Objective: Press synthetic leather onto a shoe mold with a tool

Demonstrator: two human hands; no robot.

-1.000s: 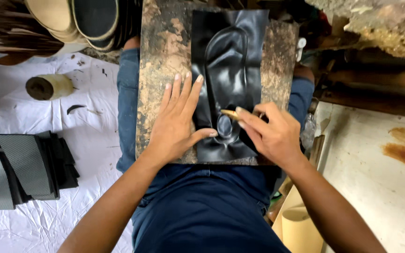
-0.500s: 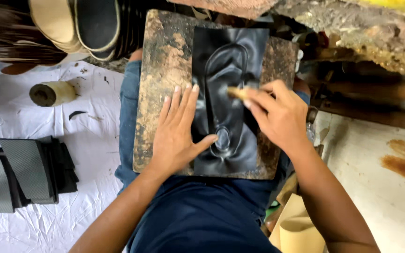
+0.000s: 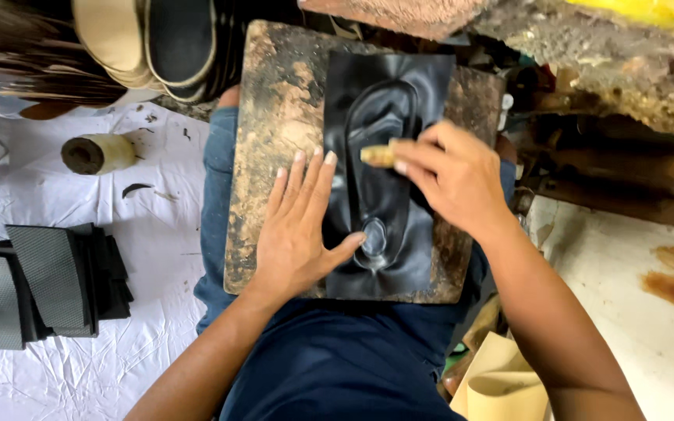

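A worn, stained board [image 3: 271,140] lies across my lap. On it rests a sheet of black leather [image 3: 388,93] pressed over a sole-shaped form, so a long raised outline shows. My left hand [image 3: 298,226] lies flat with fingers spread on the sheet's left edge, the thumb reaching to the narrow lower end of the form. My right hand [image 3: 450,175] pinches a small tan stick tool [image 3: 376,154] and holds its tip against the leather near the middle of the raised outline.
A stack of shoe soles [image 3: 154,43] stands at the top left. On the white cloth [image 3: 79,366] to my left lie a roll of tape [image 3: 97,153] and a pile of dark grey cut pieces [image 3: 37,284]. Tan leather rolls [image 3: 501,382] sit by my right leg.
My right hand has slid the stick tool up the leather, from the narrow lower end of the form to its middle. The left hand has stayed pressed flat.
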